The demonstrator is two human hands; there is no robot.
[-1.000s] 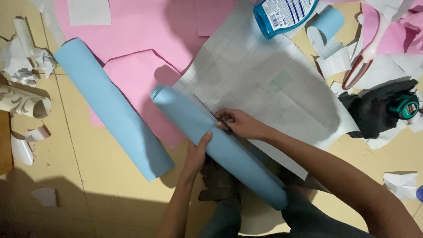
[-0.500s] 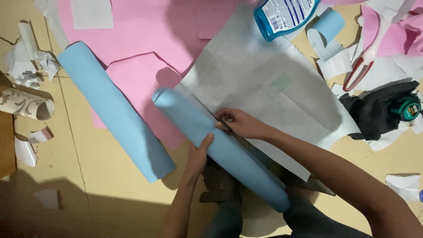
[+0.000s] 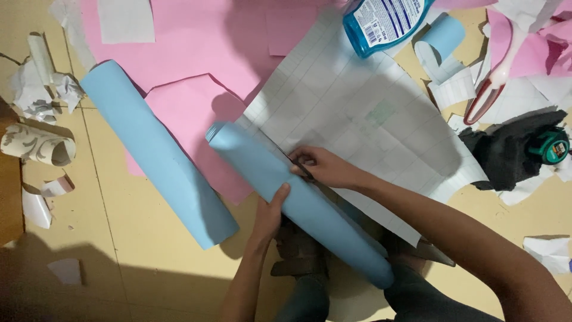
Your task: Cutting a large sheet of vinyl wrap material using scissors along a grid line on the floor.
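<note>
Ok so your left hand (image 3: 269, 210) is wrapped over the near side of the light blue roll (image 3: 298, 200), thumb up on top, holding it steady. That roll runs diagonally across the middle of the floor, from about 10 o'clock down to 4 o'clock, with its lower end by your knees. Your right hand (image 3: 322, 169) is at the roll's far edge, fingers curled and pinching right at the seam where the gridded backing sheet (image 3: 357, 113) comes off it. Can't tell if there's a small tool in that pinch or just fingertips, it's too dark there.

My take on doing this bit well: keep the left hand pressing so the roll doesn't creep, and work the seam in a straight line along the roll rather than yanking at one spot, otherwise I'd expect creases or a skewed edge. Keep the sheet flat out toward 1 o'clock.

Stuff around you: second blue roll (image 3: 158, 155) lying at 9 o'clock on the pink paper (image 3: 202, 53), blue bottle (image 3: 384, 21) at 12, scissors (image 3: 491, 89) and tape measure (image 3: 551, 145) off at 2 to 3 o'clock.
</note>
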